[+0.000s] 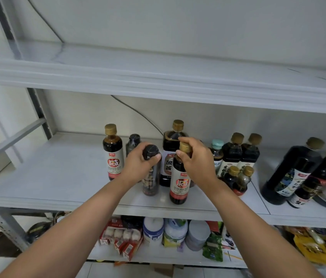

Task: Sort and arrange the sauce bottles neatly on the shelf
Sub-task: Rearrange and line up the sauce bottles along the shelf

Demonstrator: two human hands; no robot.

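Gripping black-capped bottle at cap with left hand; pinching gold-capped bottle at cap with right hand. Near upright, long axes vertical, caps up, close to shelf front edge, mid-length. Bare board toward left end; other bottles crowding behind and rightward.

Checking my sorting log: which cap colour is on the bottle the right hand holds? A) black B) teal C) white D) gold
D: the right hand has its grip on the gold cap of the red-labelled bottle; the left hand holds the black-capped bottle.
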